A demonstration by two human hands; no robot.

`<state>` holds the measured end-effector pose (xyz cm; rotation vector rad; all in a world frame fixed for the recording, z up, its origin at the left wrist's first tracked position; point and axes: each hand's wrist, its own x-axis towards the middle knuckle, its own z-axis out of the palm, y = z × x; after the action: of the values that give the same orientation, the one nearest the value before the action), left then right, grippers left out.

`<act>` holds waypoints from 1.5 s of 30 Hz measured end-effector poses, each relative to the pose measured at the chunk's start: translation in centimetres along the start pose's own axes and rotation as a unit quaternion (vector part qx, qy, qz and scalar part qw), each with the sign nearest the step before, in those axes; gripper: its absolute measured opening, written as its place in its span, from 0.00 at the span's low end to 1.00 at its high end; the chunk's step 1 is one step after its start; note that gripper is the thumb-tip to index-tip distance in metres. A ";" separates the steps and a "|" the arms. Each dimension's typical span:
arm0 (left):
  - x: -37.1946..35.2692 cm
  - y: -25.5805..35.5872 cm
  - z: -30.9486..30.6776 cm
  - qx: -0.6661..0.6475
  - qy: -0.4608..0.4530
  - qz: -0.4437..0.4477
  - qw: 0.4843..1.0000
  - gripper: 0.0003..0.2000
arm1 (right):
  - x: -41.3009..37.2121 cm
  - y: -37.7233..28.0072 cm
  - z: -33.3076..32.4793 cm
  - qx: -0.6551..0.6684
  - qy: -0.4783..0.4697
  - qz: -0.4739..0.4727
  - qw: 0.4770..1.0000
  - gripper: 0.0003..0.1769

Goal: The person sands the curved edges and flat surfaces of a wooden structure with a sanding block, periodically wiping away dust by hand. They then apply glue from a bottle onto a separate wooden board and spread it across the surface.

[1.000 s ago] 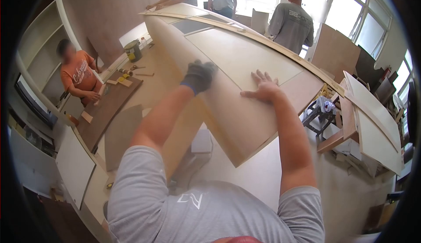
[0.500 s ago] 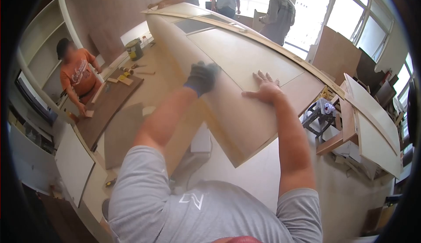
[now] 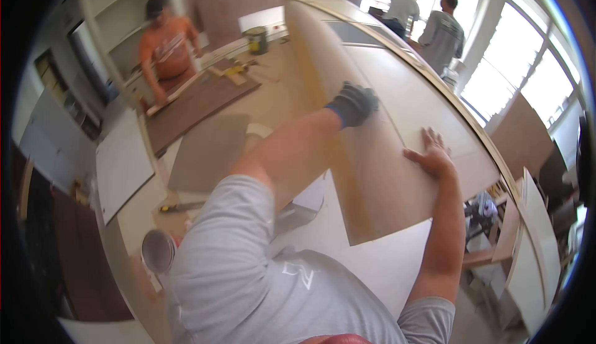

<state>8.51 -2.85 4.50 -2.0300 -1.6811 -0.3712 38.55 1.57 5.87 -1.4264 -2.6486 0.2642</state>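
Observation:
My left hand (image 3: 355,104), in a dark glove with a blue cuff, is closed against the curved surface of a large pale panel (image 3: 379,176). Whether something is under its fingers cannot be made out. My bare right hand (image 3: 433,153) lies with fingers spread on the panel's flat part, near a seam. A yellowish strip (image 3: 354,198) runs down the panel's left side. Long light wooden strips (image 3: 472,114) follow its far right edge.
A co-worker in orange (image 3: 169,49) handles a strip over a brown board (image 3: 198,105) at left. Other people are behind the panel. A bucket (image 3: 256,40), a cutter (image 3: 180,207) and an open tin (image 3: 159,251) stand or lie leftward. Stacked boards (image 3: 534,244) lean at right.
The view has turned left, so the scene sits further right. My left hand has shifted slightly along the curved surface; my right hand stays spread on the panel. The open tin has come into view.

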 end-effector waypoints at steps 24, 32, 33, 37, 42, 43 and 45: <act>-0.7 3.9 0.8 0.031 0.010 -0.002 0.999 0.07 | 2.4 2.0 1.0 -0.054 -0.029 -0.012 0.998 0.53; -0.3 2.6 5.9 -0.079 0.149 0.073 0.983 0.07 | 2.2 2.3 1.0 -0.049 -0.018 -0.061 0.997 0.52; -0.1 2.3 6.3 -0.107 0.143 0.038 0.983 0.07 | 2.2 1.9 0.9 -0.053 -0.010 -0.060 0.997 0.53; 0.6 -1.4 6.6 -0.121 0.131 0.036 0.983 0.06 | 1.1 0.9 0.2 -0.012 -0.022 -0.006 1.000 0.67; 0.4 0.0 3.0 -0.049 0.088 0.062 0.993 0.05 | 1.4 1.1 0.0 -0.009 -0.045 0.029 0.999 0.70; 0.5 0.0 2.8 -0.067 0.101 0.079 0.989 0.06 | 1.3 0.9 -0.2 -0.006 -0.040 0.031 0.999 0.69; 0.2 -0.3 2.8 -0.107 0.119 0.108 0.981 0.07 | 0.6 0.5 -0.3 0.000 -0.037 0.033 0.999 0.68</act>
<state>7.98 -1.22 2.30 -2.1953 -1.3093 -0.7148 38.68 2.35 6.11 -1.5352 -2.6623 0.3316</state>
